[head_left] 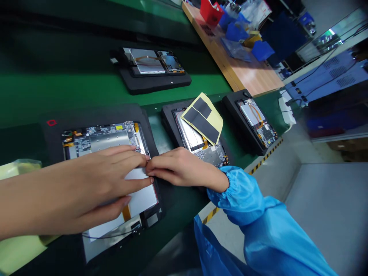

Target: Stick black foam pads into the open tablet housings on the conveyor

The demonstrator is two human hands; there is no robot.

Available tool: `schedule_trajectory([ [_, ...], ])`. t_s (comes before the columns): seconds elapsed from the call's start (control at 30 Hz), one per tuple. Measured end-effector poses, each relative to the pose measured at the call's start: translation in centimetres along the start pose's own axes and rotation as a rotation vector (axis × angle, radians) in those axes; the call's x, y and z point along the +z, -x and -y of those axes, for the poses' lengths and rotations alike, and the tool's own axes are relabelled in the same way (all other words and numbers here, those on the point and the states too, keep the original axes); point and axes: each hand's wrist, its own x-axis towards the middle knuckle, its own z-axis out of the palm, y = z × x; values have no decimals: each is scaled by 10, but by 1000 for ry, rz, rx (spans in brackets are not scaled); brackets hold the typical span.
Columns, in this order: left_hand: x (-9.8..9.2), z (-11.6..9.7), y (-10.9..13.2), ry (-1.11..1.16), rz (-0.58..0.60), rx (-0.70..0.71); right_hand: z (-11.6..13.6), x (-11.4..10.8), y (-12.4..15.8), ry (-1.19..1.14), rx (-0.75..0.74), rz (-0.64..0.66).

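Observation:
My left hand [106,176] reaches in from the left, palm down, over an opened tablet [110,140] with bare circuit boards and silver-white battery packs. Its fingers are spread, their tips at the tablet's right edge; the thumb rests lower on the battery. My right hand [178,165], in a blue sleeve [238,195], meets those fingertips at the same edge. Its thumb and fingers are pinched together; whatever is between them is hidden. Under the tablet lies a black foam pad [54,142]. Beyond my right hand, a yellow backing sheet [217,120] with black adhesive pieces lies on a second opened tablet [211,155].
Another opened tablet [152,63] sits on a black pad at the back, and one more [255,119] stands at the right. Yellow sheets [20,253] lie at lower left. A wooden board [238,73] holds red and blue bins [211,13]. Striped tape [266,155] marks the green table's edge.

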Motion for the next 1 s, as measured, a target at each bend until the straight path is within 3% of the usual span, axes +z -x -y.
schedule_trajectory([
  [0.1,0,3,2,-46,164,239,2,11,4,-40,74,-90],
  [0.33,-3,1,2,-86,178,217,13,35,4,-13,279,-297],
  [0.43,-4,-1,6,-142,205,222,11,39,2,36,247,-386],
  [0.6,1,-2,16,-286,143,265,17,42,16,29,205,-522],
  [0.7,4,-4,17,-318,142,318,26,51,30,140,167,-494],
  [0.87,7,-9,9,-313,168,318,28,66,45,485,59,-329],
  [0.93,9,-12,6,-317,171,299,31,65,52,501,27,-262],
  [1.0,13,-18,6,-333,164,266,37,62,61,402,90,-254],
])
